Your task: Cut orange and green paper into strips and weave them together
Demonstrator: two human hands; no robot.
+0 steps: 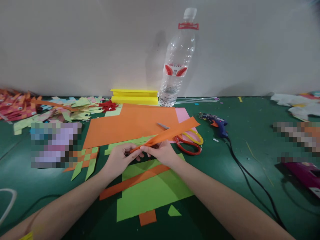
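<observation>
Orange strip (175, 130), green paper (150, 190).

Small characters on the label (175, 70) of a clear bottle (180, 48) — too blurred to read, nothing else legible

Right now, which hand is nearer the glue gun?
Right. The right hand holds the folded orange strip just left of the scissors, which lie between it and the glue gun. The left hand pinches the strip's lower end, farther left.
</observation>
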